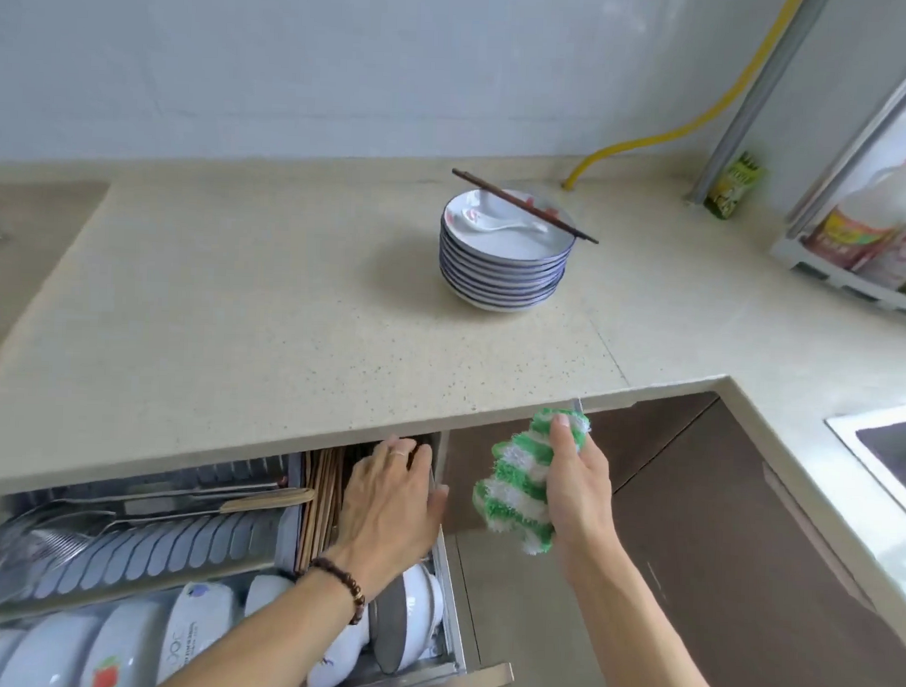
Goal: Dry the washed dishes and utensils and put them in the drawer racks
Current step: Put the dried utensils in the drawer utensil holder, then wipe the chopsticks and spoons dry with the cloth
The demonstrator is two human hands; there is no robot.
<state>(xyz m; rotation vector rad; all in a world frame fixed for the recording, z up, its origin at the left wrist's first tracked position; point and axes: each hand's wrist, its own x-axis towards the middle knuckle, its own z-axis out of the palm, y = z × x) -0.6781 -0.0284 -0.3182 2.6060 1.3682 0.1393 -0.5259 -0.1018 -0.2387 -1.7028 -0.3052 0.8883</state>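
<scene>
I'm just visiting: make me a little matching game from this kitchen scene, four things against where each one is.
Things:
1. cloth
2. spoon
3. chopsticks
4. bowls

Places:
A. across the plate stack's rim
B. standing in the open drawer
C. in the right hand
D. lying in the top plate

Pairs: 1-C, 2-D, 3-A, 4-B
</scene>
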